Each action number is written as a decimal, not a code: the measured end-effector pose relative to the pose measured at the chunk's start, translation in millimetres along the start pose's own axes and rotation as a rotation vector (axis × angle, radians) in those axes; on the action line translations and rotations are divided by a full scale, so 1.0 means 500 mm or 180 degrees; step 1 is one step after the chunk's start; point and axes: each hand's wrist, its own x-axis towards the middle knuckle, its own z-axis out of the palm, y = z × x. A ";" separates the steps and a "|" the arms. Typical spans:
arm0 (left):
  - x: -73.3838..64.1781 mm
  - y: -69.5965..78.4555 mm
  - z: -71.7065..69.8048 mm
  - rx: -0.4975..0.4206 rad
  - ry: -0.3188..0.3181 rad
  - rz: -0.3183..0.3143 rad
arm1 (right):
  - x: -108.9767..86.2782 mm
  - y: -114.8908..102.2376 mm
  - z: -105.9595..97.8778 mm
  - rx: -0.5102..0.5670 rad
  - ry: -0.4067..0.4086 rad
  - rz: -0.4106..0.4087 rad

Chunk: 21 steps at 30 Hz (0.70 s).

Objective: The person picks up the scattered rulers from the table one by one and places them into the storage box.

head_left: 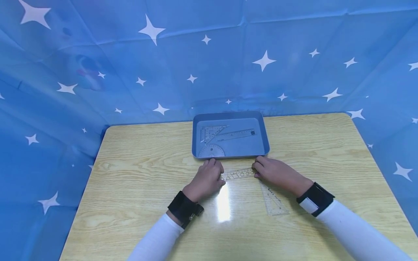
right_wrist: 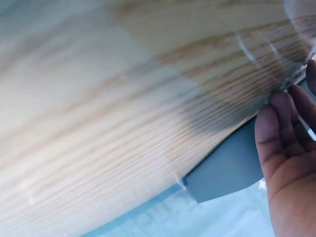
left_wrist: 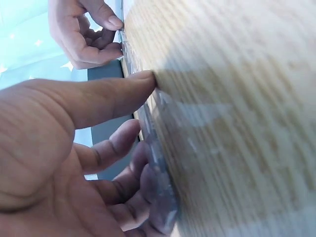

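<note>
A clear stencil ruler (head_left: 240,174) with cut-out shapes spans the gap between both hands, just in front of the blue tray (head_left: 243,149). My left hand (head_left: 206,179) pinches its left end; in the left wrist view the thumb lies on one side of the strip and the curled fingers on the other. At the opposite end, my right hand (head_left: 275,174) grips the ruler between thumb and fingers, covering that tip. Close below the right hand, a transparent set square (head_left: 272,203) lies flat on the table.
Inside the tray lie another set square (head_left: 206,135), a straight ruler (head_left: 236,135) and a protractor (head_left: 212,149). The tray stands at the back edge of the wooden table (head_left: 137,210), against a blue cloth (head_left: 228,65) with white stars.
</note>
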 end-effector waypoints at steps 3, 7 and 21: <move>0.002 0.001 -0.001 -0.0020 -0.0058 -0.0049 | -0.001 -0.001 0.001 0.0016 0.0013 -0.0017; 0.003 0.006 -0.003 -0.0056 -0.0114 -0.0091 | -0.001 -0.001 0.002 0.0002 0.0051 -0.0026; -0.007 0.003 0.005 -0.0249 0.0182 0.0243 | 0.001 -0.002 0.005 0.0094 -0.0061 0.0140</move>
